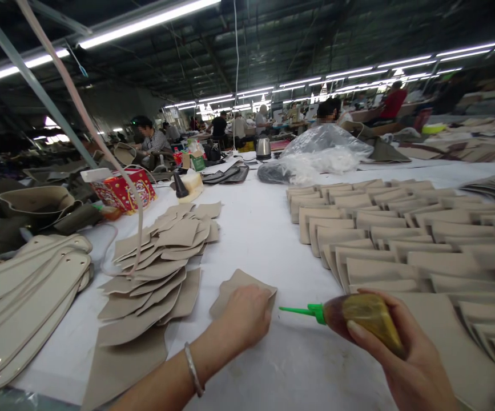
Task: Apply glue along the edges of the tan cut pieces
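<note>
My left hand (247, 317) rests with curled fingers on a small beige leather piece (235, 287) lying on the white table (264, 228); a bracelet is on that wrist. My right hand (405, 354) grips a squeeze bottle of amber glue (365, 319). Its green nozzle points left toward the leather piece, just short of it. A fanned pile of similar beige pieces (161, 268) lies to the left of my left hand.
Rows of overlapping beige pieces (405, 240) cover the table's right side. Long cream strips (24, 302) lie at far left. A red box (123, 191), a clear plastic bag (324, 151) and a kettle (263, 148) stand farther back. Other people work at distant tables.
</note>
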